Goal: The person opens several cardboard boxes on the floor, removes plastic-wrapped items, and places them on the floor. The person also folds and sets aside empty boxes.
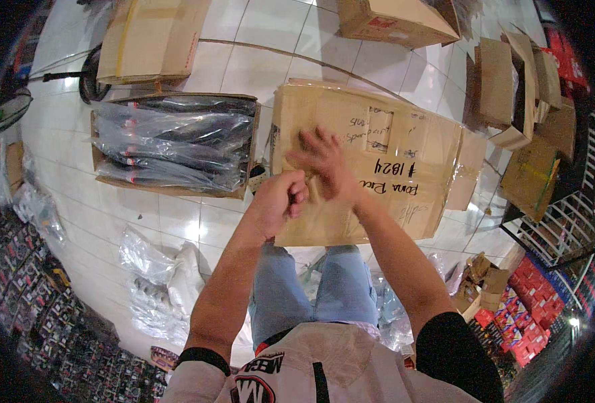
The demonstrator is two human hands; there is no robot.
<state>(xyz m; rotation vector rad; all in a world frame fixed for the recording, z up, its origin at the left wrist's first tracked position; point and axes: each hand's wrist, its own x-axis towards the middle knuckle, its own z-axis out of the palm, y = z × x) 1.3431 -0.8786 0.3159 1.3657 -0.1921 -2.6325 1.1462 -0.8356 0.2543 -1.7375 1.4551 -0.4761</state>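
A large taped cardboard box (322,221) with handwriting on its top lies in front of me on the tiled floor. Over its left part is my left hand (283,197), fingers curled in; whether something small is inside them cannot be made out. My right hand (325,161) is blurred just above the same box, its fingers spread and nothing seen in them. The two hands are close together, near a crease of tape on the box. To the left stands an open carton (206,193) holding several dark items in clear plastic bags (176,146).
A closed carton (151,40) stands at the upper left beside a black tyre (92,75). Another carton (398,22) is at the top. Open cartons (496,83) and a white wire rack (559,231) are on the right. Loose clear plastic (149,257) lies at the lower left.
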